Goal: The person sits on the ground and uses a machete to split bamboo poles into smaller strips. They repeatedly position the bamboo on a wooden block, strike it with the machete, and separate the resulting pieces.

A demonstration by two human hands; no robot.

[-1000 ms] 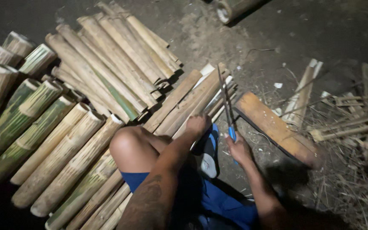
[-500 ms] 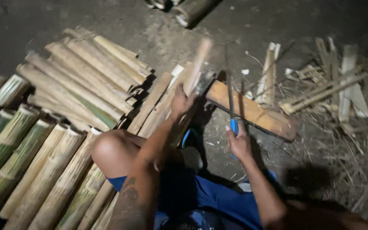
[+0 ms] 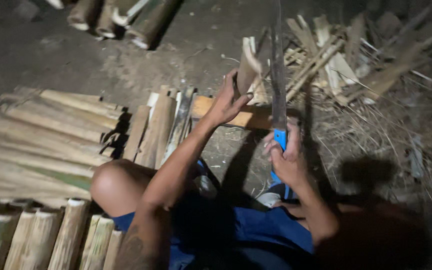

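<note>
My left hand (image 3: 227, 102) grips a split bamboo piece (image 3: 248, 70) and holds it upright over a flat wooden block (image 3: 246, 117) on the ground. My right hand (image 3: 287, 161) is shut on the blue handle of a long dark blade (image 3: 277, 70), which points up and away beside the bamboo piece. The blade stands just to the right of the piece. My bare left knee (image 3: 113, 182) and blue shorts (image 3: 256, 235) fill the lower middle.
Split bamboo lengths (image 3: 51, 135) lie in rows at the left and lower left. Several flat slats (image 3: 163, 127) lean near the block. Round bamboo sections (image 3: 121, 17) lie at the top. A heap of offcuts and shavings (image 3: 356, 65) covers the right ground.
My left hand has lifted a bamboo piece from the pile and stood it over the block. My right hand has raised the blade upright. The view shifted left and up.
</note>
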